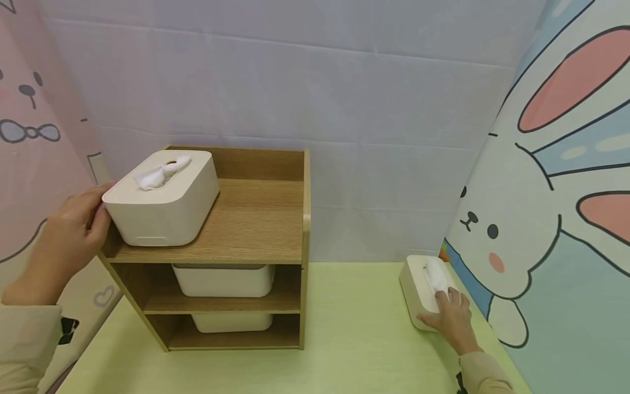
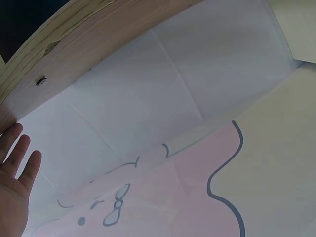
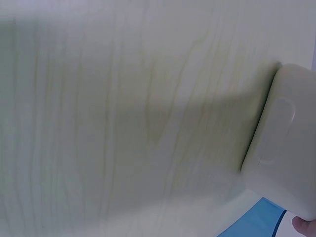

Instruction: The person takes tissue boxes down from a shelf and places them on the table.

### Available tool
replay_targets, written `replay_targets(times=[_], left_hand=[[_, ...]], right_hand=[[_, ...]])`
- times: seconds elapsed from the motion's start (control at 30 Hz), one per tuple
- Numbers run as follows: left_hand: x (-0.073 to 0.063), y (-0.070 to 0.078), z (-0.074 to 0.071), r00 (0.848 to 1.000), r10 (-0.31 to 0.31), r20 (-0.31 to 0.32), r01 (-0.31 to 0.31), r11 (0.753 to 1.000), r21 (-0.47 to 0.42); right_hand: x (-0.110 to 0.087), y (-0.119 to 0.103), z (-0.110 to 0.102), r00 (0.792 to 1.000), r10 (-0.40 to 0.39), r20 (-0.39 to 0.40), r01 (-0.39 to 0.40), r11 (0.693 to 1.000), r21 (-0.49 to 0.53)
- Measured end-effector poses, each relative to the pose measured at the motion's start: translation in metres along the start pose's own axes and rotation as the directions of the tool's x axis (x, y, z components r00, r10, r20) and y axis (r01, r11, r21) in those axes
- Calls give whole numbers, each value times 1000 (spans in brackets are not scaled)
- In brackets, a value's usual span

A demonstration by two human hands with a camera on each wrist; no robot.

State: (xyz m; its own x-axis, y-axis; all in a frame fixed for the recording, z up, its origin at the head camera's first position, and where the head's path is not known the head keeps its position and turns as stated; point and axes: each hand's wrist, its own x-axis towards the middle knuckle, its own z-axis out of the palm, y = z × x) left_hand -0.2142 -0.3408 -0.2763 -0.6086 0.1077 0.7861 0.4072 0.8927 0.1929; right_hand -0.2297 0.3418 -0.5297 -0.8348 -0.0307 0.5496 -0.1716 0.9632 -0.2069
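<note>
A white tissue box (image 1: 162, 202) with tissue showing through its top stands at the left of the wooden shelf's (image 1: 261, 213) top deck. My left hand (image 1: 66, 246) is beside that box, at the shelf's left edge; the left wrist view shows its fingers (image 2: 32, 168) extended near the wooden side panel (image 2: 74, 74). At the right of the table, my right hand (image 1: 453, 317) grips a second tissue box (image 1: 415, 290), its thumb over the front and its fingers over the top by the tissue. The right wrist view shows this box (image 3: 286, 138) and one fingertip (image 3: 303, 226).
White bins sit in the shelf's middle (image 1: 223, 282) and bottom (image 1: 231, 323) compartments. A pale yellow-green table (image 1: 354, 328) lies under everything. Hanging cloth (image 1: 369, 109) covers the back, with a rabbit print (image 1: 512, 235) at right and a pink bear print (image 1: 29, 164) at left.
</note>
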Motion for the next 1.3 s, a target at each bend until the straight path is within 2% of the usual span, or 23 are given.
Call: replay_targets(times=[0.23,0.33,0.43,0.53,0.77,1.0,1.3], left_hand=[[0,-1,0,1000,-12,7,11,1000,8],[0,-1,-1,1000,-15,7,15,1000,7],[0,0,-1,1000,-13,11,13,1000,8],[-1,1,-2,1000,-10,16,10,1000,2],[-1,1,-3,1000,-1,20,1,1000,5],[1,1,-3,1000,29,5,-29,999,22],[2,1,-3,997,68,-22,-68,997,21]], right_hand=[[0,0,-2,1000,-27,-13,26,999,-29],[1,2,-4,996,-68,-57,64,996,-66],[4,4,-5,984,-130,-121,116,987,-113],[6,4,-8,975,-161,-152,139,980,-143],[9,-2,-18,990,-98,-98,80,982,-173],[20,-9,-27,976,-161,-145,127,968,-216],[46,-42,-52,977,-160,-142,130,972,-198]])
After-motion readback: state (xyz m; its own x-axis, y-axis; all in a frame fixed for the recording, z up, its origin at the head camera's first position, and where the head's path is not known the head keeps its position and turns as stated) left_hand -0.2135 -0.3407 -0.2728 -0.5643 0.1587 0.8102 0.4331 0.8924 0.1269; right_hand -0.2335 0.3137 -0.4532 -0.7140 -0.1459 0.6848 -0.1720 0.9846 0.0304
